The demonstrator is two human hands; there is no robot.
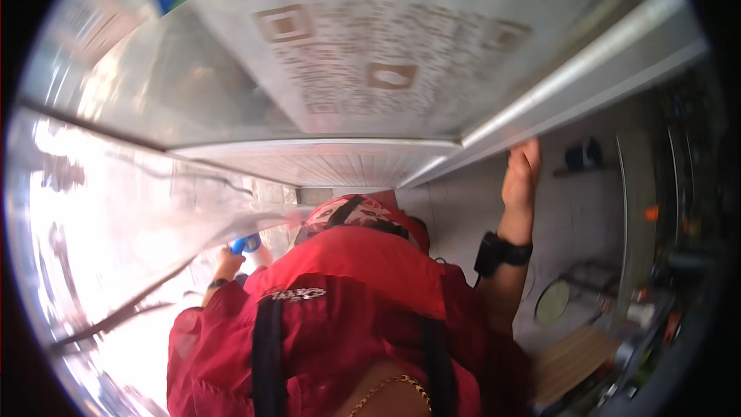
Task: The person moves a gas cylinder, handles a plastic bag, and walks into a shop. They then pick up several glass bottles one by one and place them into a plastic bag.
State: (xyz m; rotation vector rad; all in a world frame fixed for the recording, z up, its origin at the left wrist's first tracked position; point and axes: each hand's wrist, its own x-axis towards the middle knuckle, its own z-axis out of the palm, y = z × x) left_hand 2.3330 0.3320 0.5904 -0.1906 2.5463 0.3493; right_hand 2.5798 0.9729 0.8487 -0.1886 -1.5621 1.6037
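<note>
My left hand (231,260), low on the left side of the head view, is closed around the blue handle (238,245) of what looks like a white spray bottle (257,255). My red shirt partly hides the bottle. On the right, my right hand (521,174) is raised beside the edge of a metal door frame (567,92). Its fingertips meet the frame's lower edge; whether they grip it cannot be told. A black device is strapped to my right wrist. In front of me stands a glass panel (220,87) bearing a large printed code sheet (359,58).
Tiled floor (463,208) lies beyond the frame on the right. A round-seated stool (553,302), a wooden board (573,359) and cluttered shelves (666,313) are there. A cable (191,175) hangs at the left, near clear plastic sheeting. Bright light washes out the left side.
</note>
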